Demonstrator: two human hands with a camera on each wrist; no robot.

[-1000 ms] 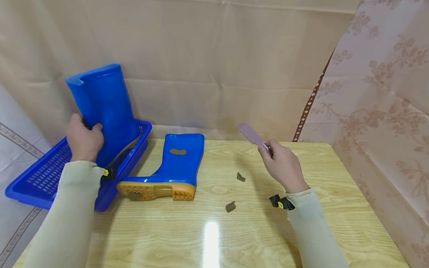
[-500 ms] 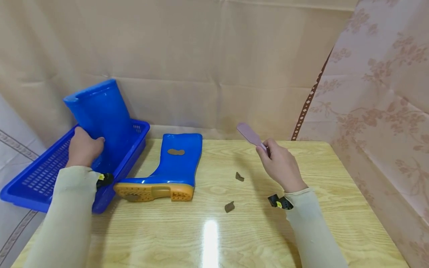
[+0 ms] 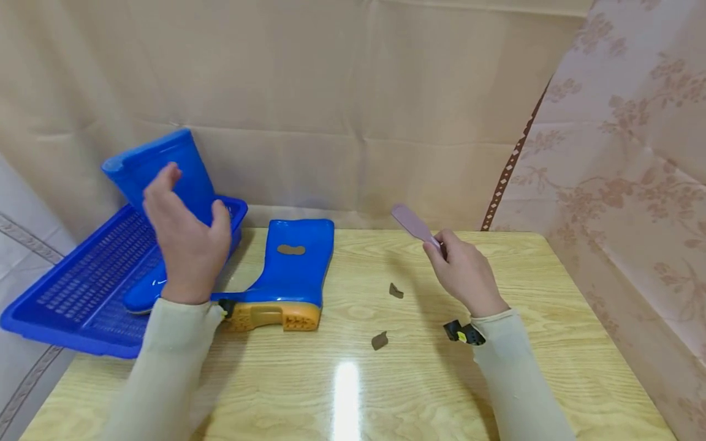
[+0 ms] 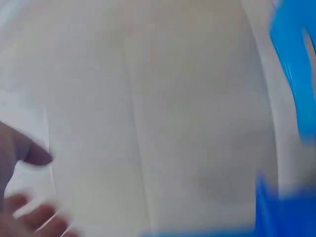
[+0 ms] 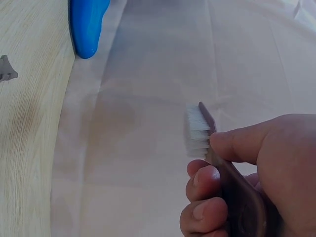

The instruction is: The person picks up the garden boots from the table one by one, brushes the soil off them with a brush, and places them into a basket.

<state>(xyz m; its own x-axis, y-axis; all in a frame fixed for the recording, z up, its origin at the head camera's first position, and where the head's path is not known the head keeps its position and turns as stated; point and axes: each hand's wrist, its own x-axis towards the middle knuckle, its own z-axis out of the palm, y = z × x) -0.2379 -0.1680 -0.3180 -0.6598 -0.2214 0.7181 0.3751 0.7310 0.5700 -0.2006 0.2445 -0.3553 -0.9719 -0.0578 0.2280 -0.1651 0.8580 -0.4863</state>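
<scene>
My left hand (image 3: 190, 245) is raised in front of the blue basket (image 3: 83, 306), fingers spread and holding nothing. Behind it a blue rubber boot (image 3: 195, 162) stands tilted in the basket, its middle partly hidden by the hand. A second blue boot (image 3: 300, 275) lies on its side on the table, its yellow-orange sole facing me and a brown patch (image 3: 290, 250) on its shaft. Over the right part of the table, my right hand (image 3: 466, 272) grips a brush (image 3: 410, 222) by its handle. White bristles (image 5: 197, 131) show in the right wrist view, apart from any boot.
Two small brown scraps (image 3: 396, 290) (image 3: 379, 340) lie on the wooden table (image 3: 419, 398), between the lying boot and my right arm. A beige cloth (image 3: 331, 110) hangs behind the table. Flowered cloth (image 3: 623, 184) borders the right side.
The boot in my left hand went down into the basket. That hand then let go and moved right, toward me, fingers opening. The right hand with the brush stayed nearly still.
</scene>
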